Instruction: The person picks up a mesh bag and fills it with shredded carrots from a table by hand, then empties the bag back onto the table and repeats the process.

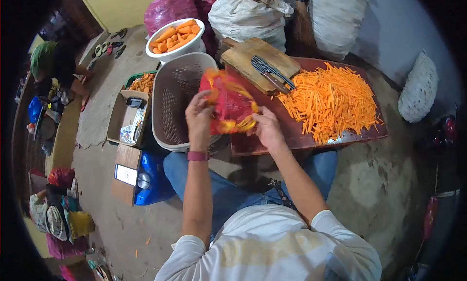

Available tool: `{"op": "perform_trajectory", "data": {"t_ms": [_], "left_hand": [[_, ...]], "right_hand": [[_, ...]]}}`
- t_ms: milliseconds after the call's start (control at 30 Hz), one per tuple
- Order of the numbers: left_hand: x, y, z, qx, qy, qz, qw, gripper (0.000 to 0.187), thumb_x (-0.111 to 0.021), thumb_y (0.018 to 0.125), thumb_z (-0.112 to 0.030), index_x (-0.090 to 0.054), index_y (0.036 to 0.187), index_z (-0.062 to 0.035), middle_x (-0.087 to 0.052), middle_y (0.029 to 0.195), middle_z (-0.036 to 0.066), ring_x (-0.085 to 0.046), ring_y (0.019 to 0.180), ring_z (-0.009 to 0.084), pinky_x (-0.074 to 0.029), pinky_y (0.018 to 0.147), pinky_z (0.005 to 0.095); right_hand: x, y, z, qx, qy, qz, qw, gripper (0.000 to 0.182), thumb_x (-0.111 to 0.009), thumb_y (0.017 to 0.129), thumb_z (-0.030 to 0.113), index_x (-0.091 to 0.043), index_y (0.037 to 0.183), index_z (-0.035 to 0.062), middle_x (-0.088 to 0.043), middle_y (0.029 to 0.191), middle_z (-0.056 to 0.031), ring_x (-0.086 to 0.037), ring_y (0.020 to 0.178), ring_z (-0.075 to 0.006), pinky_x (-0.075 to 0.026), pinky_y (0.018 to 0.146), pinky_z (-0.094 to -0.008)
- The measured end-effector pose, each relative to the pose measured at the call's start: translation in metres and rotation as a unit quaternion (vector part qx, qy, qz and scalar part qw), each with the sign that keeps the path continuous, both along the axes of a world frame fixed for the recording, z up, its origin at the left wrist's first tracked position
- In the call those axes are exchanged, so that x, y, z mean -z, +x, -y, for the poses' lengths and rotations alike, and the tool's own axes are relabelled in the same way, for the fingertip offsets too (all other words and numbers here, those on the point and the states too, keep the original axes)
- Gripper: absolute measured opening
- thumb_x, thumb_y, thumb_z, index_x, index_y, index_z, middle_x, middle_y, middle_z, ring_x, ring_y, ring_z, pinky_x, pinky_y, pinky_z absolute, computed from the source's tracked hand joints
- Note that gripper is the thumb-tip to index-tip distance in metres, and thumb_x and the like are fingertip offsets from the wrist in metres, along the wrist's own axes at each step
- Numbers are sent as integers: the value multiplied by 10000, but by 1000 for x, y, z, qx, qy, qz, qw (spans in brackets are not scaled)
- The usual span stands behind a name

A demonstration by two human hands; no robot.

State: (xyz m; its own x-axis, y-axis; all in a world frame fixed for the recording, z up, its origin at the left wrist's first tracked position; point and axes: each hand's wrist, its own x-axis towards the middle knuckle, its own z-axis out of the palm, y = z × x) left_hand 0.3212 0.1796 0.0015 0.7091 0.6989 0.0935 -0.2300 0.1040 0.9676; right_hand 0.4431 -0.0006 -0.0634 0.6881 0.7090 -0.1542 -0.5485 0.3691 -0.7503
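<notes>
Stretched between my two hands is a red mesh bag with yellow-orange edging. My left hand grips its left side, over the rim of a tall grey-beige plastic basket. At the lower right corner of the bag, my right hand pinches the edging. A big heap of carrot sticks covers the right part of the low red table. Behind the bag, a wooden cutting board bears several knives lying together.
A white bowl of whole carrots stands beyond the basket. Stuffed sacks line the wall. To the left are a cardboard box, a phone on a board and a blue bag. Another person bends at far left.
</notes>
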Motion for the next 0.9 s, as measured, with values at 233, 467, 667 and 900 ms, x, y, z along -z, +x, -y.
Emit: {"op": "perform_trajectory", "data": {"t_ms": [233,467,667,900], "left_hand": [[36,-16,-13,107,136,16,985,565,-507,862,159,-703,1365,-8,-600,1169,6,-537,896,61,-452,773,194],[28,-15,9,77,191,-36,978,722,-577,791,176,-608,1482,-32,-518,1522,118,-474,1455,243,-368,1180,324],[3,-12,19,36,243,-33,969,790,-590,774,168,-554,1535,-43,-455,1589,128,-448,1487,257,-355,1226,363],[0,-13,20,43,219,-1,975,773,-587,780,173,-553,1526,-28,-466,1572,138,-470,1468,262,-389,1209,368]], "right_hand": [[2,13,47,-33,-140,75,987,167,-613,1062,222,-575,1138,79,-702,878,-88,-664,608,-177,-536,497,-319],[-52,68,173,234,-476,639,557,651,-820,895,281,-530,1429,45,-581,1370,-239,-559,1279,-414,-451,1047,-563],[-57,139,174,141,-641,529,537,1108,-884,764,501,-310,1657,185,-337,1624,-293,-345,1461,-585,-319,1201,-635],[-52,166,155,102,-661,515,536,1035,-895,721,458,-417,1608,220,-343,1628,-300,-386,1431,-596,-357,1181,-639]]}}
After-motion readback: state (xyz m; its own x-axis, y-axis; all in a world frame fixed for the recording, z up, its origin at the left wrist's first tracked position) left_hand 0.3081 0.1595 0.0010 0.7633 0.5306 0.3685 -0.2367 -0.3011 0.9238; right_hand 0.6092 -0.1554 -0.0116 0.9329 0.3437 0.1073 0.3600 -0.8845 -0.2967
